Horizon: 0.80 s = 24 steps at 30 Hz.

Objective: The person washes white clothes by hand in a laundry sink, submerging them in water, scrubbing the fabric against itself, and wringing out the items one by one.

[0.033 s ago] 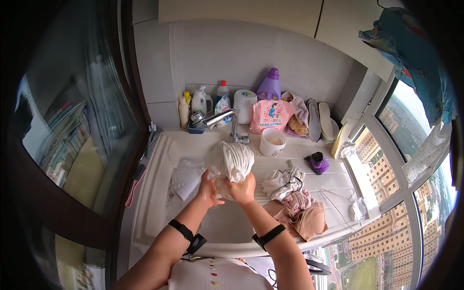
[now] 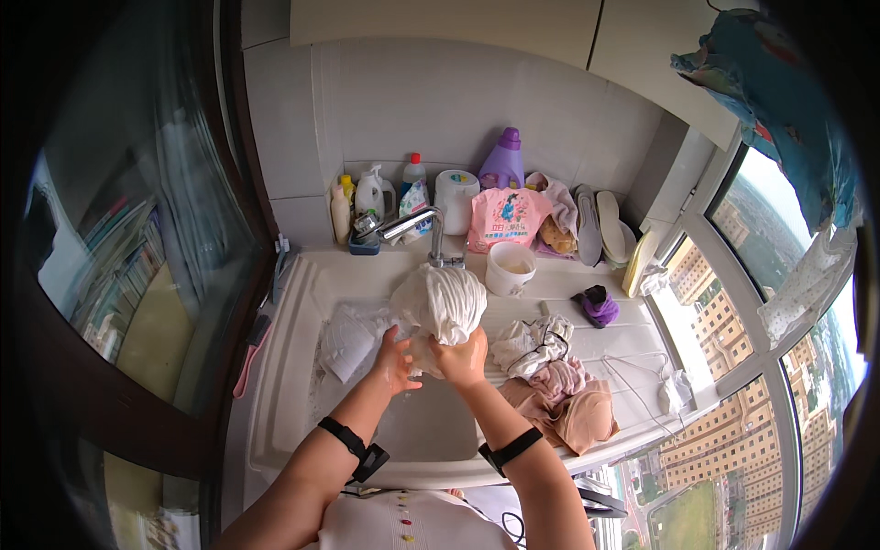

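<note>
A bunched, wrung-looking white cloth garment (image 2: 445, 301) is held up over the sink (image 2: 426, 426), just in front of the tap (image 2: 412, 222). My right hand (image 2: 465, 357) is closed round its lower right side. Beside the cloth's lower left, my left hand (image 2: 394, 363) is open, thumb and fingers spread; whether a fingertip touches the fabric I cannot tell. Another white cloth (image 2: 346, 344) lies wet in the basin's left part. On the ribbed drainboard to the right rest a white garment with dark trim (image 2: 533, 346) and a peach-pink garment (image 2: 587, 417).
Behind the sink stand a white tub (image 2: 510, 270), a pink packet (image 2: 507, 218), a purple bottle (image 2: 502, 163) and several other bottles. Slippers (image 2: 600, 225) lean at the back right. A purple-black item (image 2: 599, 307) and a wire hanger (image 2: 632, 367) lie on the drainboard.
The view has shifted slightly. My left hand's fingers look a little farther from the white garment; my right hand keeps its grip.
</note>
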### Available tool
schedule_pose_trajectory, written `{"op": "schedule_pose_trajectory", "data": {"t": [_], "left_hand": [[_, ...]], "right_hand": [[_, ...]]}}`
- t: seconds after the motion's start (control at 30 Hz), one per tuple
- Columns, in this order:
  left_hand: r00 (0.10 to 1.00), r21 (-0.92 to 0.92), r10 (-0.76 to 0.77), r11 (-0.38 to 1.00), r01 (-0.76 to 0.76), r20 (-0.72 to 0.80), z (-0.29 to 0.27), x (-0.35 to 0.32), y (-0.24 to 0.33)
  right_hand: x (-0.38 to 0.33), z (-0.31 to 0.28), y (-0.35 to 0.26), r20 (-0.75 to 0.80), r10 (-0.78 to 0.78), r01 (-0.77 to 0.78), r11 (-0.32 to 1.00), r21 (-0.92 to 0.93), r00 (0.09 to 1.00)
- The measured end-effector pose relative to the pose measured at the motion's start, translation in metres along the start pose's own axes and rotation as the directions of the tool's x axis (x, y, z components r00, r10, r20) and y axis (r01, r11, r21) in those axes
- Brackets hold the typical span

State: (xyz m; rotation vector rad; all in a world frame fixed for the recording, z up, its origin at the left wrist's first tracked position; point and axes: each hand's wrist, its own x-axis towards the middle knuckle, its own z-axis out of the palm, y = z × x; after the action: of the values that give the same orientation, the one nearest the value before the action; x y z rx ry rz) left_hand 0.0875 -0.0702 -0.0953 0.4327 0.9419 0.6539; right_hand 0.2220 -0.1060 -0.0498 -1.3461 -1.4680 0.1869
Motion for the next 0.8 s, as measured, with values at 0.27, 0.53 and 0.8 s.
{"op": "schedule_pose_trajectory", "data": {"t": [0.27,0.53,0.8], "left_hand": [[0.986,0.213,-0.127,0.972,0.103,0.105,0.030,0.040,-0.029],[0.977,0.281,-0.132,0.956,0.081,0.166,0.027,0.059,-0.035],[0.961,0.641,-0.093,0.761,-0.099,0.259,0.048,0.038,-0.042]], "right_hand": [[-0.017,-0.063,0.017,-0.537,0.257,-0.093,0.946,0.312,0.804],[-0.067,-0.049,0.104,-0.453,0.717,-0.451,0.691,0.565,0.530],[-0.067,-0.078,0.085,-0.080,0.685,-0.661,0.655,-0.366,0.724]]}}
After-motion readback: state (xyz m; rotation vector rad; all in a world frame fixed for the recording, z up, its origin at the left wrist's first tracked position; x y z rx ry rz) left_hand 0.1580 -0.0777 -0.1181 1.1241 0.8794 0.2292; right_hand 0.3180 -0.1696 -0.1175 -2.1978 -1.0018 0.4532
